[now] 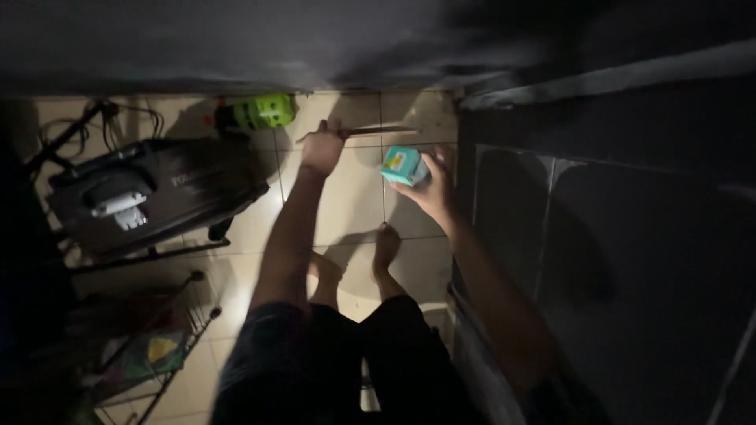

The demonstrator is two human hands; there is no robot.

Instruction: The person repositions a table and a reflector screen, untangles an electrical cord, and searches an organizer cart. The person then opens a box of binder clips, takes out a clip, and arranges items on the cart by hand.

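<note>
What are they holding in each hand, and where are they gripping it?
Left hand grips a knife by its handle; right hand holds a small teal box from underneath.

Left hand [321, 149] out ahead, gripping a knife [378, 131] that points off to its right. Just right of it, the right hand [433, 185] holds a small box [405, 166]. Below both hands, bare feet [385, 244] on the tiled floor [350, 201]. Far left of the left hand sits a suitcase [150, 193] (wire rack [153, 346] nearer the person), a lantern [264, 112] just beyond it.
</note>
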